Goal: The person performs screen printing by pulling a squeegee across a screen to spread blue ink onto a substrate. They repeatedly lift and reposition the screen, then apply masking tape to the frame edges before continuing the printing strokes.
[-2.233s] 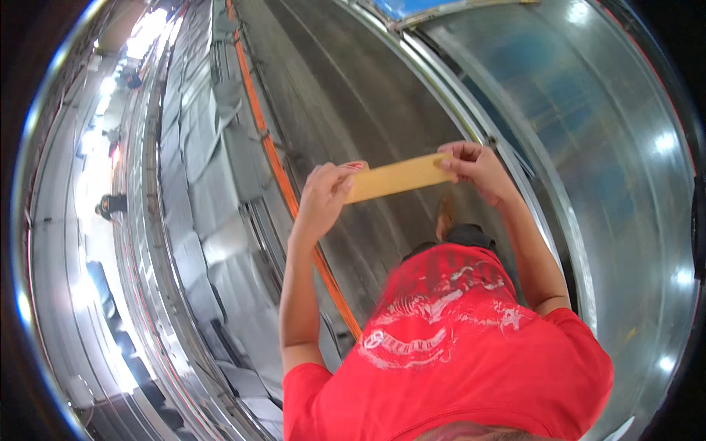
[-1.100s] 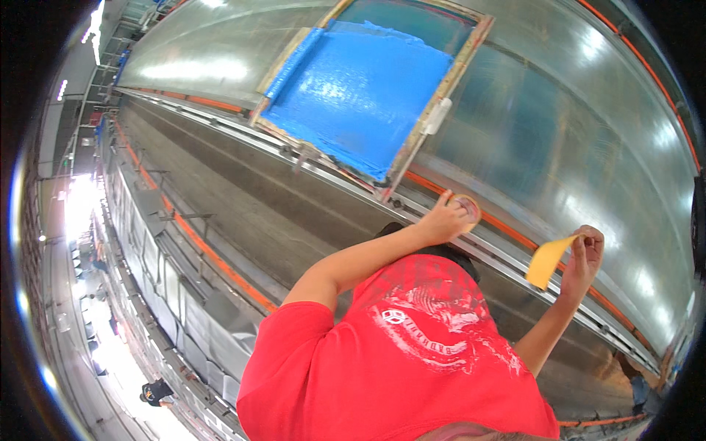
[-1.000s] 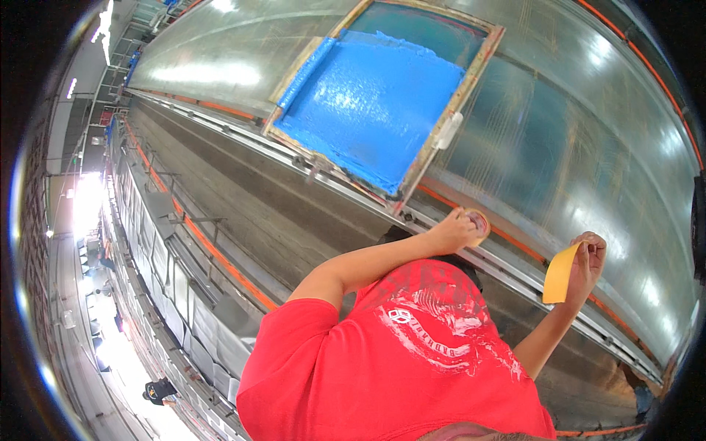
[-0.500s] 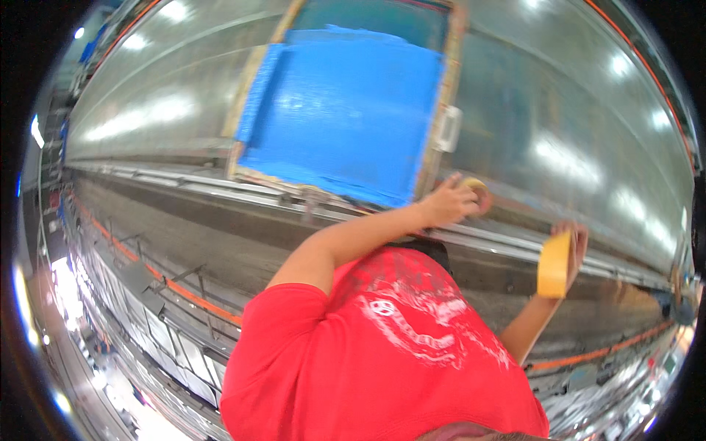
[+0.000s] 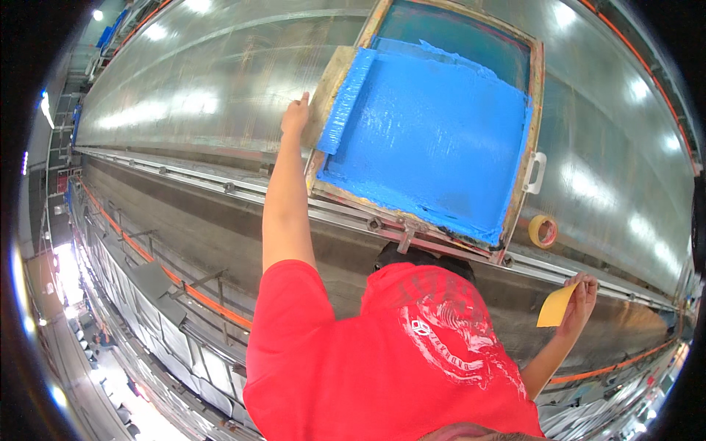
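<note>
Right fingers [image 5: 583, 283] pinching yellow strip [image 5: 555, 307], left fingers [image 5: 304, 101] beside wooden board [image 5: 329, 84]

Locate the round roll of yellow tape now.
In the head view, the yellow roll lies right of centre on the shiny grey table, just below the white handle on the right edge of the wooden frame.

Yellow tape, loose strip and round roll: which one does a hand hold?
The loose yellow tape strip, held in the right hand; the round yellow tape roll rests on the shiny grey table, untouched.

Tape roll [image 5: 535, 231] released onto table [image 5: 599, 220].
</note>
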